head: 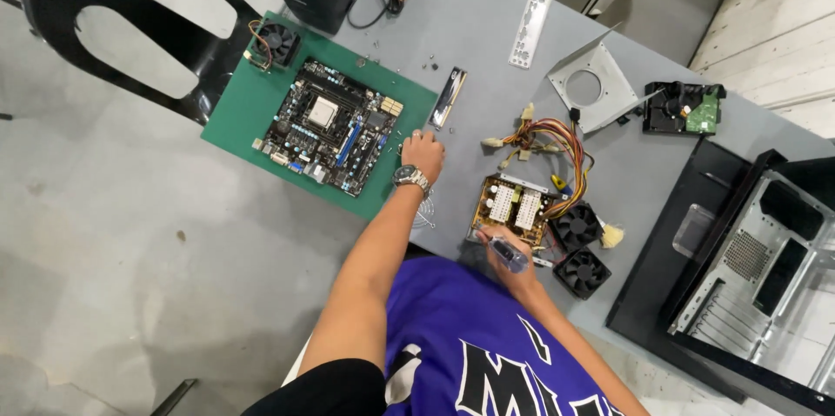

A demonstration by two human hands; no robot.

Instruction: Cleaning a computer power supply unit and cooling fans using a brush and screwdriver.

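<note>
The right hand (509,261) is closing its grip around a blue-handled screwdriver (507,252) at the power supply board (513,207), near the desk (487,42) edge. The left hand (423,153), grip loosely curled and holding nothing, is resting beside the motherboard (329,124).

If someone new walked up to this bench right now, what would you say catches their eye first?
Most likely the motherboard lying on its green mat at the table's left, with the left hand resting at the mat's right edge. Next, the opened power supply board near the front edge, trailing a bundle of coloured wires, where the right hand holds a screwdriver beside two black fans.
</note>
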